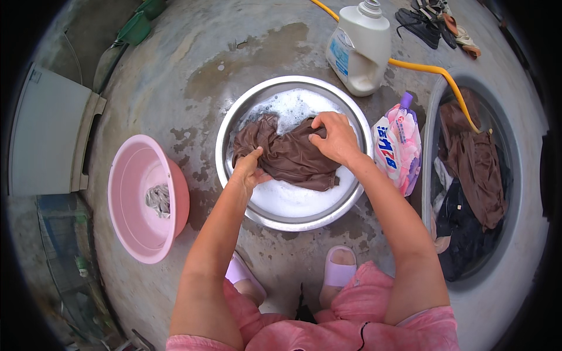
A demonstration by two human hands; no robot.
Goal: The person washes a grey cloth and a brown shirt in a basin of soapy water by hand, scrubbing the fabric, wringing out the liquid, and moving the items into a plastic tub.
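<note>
- Nearest, the person's pink clothes (pixel 328 336) fill the lower edge, with lilac slippers (pixel 339 274) on the feet just beyond.
- The left hand (pixel 252 168) holds the lower left part of a brown garment (pixel 301 161), thumb on top of the cloth.
- The right hand (pixel 336 139) is at the garment's upper right edge, fingers curled and the gap to the thumb narrow; I cannot tell whether cloth is pinched there.
- The garment lies bunched in a round metal basin (pixel 293 224), among white suds (pixel 293 200).
- To the left, a pink basin (pixel 130 202) stands tilted on the concrete floor (pixel 199 35), a small greyish cloth (pixel 158 200) inside.
- Just right of the metal basin is a pink and purple pouch (pixel 397 146); farther right, a big grey tub (pixel 429 169) holds brown and dark clothes (pixel 474 169).
- Beyond the metal basin stands a white bottle (pixel 363 50), a yellow hose (pixel 418 67) running behind it and into the tub.
- Farthest off, shoes (pixel 433 26) lie at upper right and a green container (pixel 134 28) sits at upper left.
</note>
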